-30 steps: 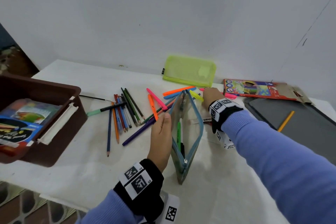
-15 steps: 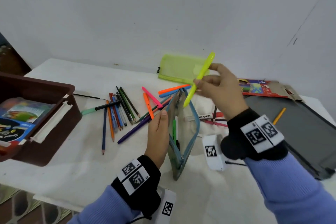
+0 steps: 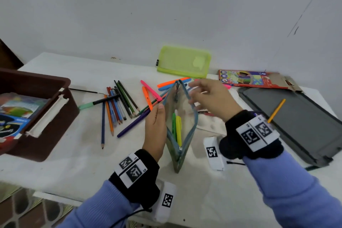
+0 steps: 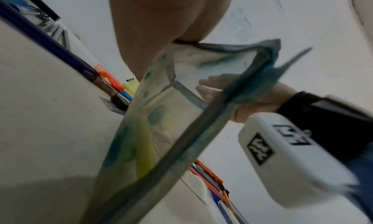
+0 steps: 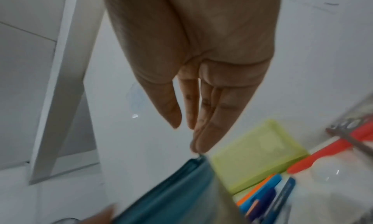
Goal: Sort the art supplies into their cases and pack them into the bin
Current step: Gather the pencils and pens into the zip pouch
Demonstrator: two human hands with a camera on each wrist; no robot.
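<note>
A clear pouch with blue zip trim (image 3: 194, 124) stands upright and open at the table's middle. A green highlighter (image 3: 174, 126) and a yellow highlighter (image 3: 178, 131) lie inside it. My left hand (image 3: 160, 111) holds the pouch's left wall, thumb at the rim; its fingers are hidden. In the left wrist view the pouch (image 4: 161, 131) runs under my left hand (image 4: 161, 28). My right hand (image 3: 193, 93) hovers over the pouch's far right rim, fingers loosely extended and empty. The right wrist view shows my right hand (image 5: 193, 131) with straight fingers just above the blue trim (image 5: 177, 179).
A brown bin (image 3: 55, 116) holding boxes stands at the left. Coloured pencils (image 3: 114, 109) and loose highlighters (image 3: 149, 90) lie beyond the pouch. A lime mesh case (image 3: 185, 63), a pencil box (image 3: 246, 78) and a grey tray (image 3: 296, 135) with an orange pencil (image 3: 276, 110) lie to the right.
My right hand picked the yellow highlighter off the table, lifted it over the pouch and let it go inside. The left hand kept hold of the pouch.
</note>
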